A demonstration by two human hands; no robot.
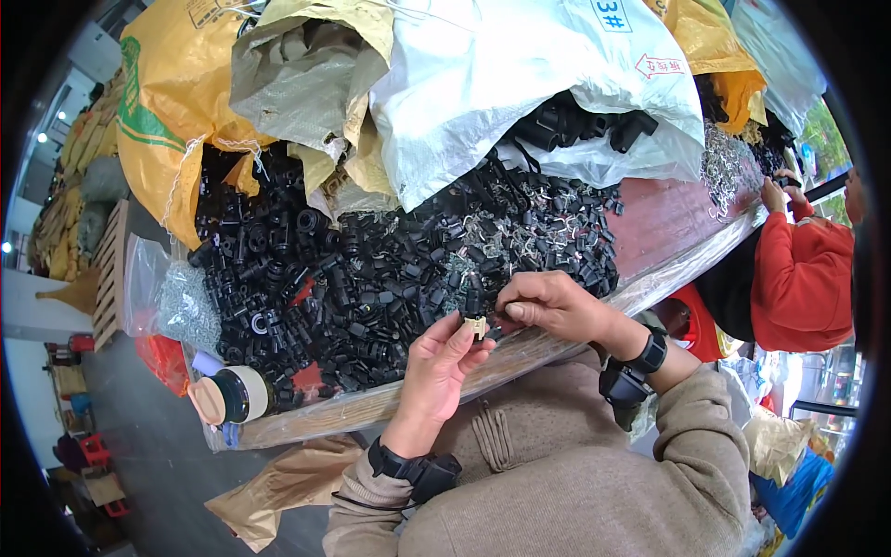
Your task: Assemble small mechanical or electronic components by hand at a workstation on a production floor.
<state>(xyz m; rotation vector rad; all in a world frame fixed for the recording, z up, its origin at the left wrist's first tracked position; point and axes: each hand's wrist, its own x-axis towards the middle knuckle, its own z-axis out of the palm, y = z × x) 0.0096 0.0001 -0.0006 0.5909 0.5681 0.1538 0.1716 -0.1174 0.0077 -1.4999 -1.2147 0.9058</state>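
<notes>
Over the table's near edge, my left hand (pixel 434 369) is closed, pinching a small black-and-cream plastic part (pixel 477 326) between thumb and fingers. Just to its right, my right hand (pixel 557 306) has its fingers curled together; what they hold, if anything, is hidden. Beyond both hands spreads a heap of small black plastic parts (pixel 390 288), with many thin silvery metal pieces (pixel 534 227) mixed in on its right side. Larger round black parts (pixel 269 237) lie at the heap's left.
White (pixel 529 65) and yellow (pixel 172 84) woven sacks lie along the table's far side. A bag of small grey pieces (pixel 188 302) and a jar with a pinkish lid (pixel 232 395) stand at the left. A co-worker in a red top (pixel 803 278) works at the right.
</notes>
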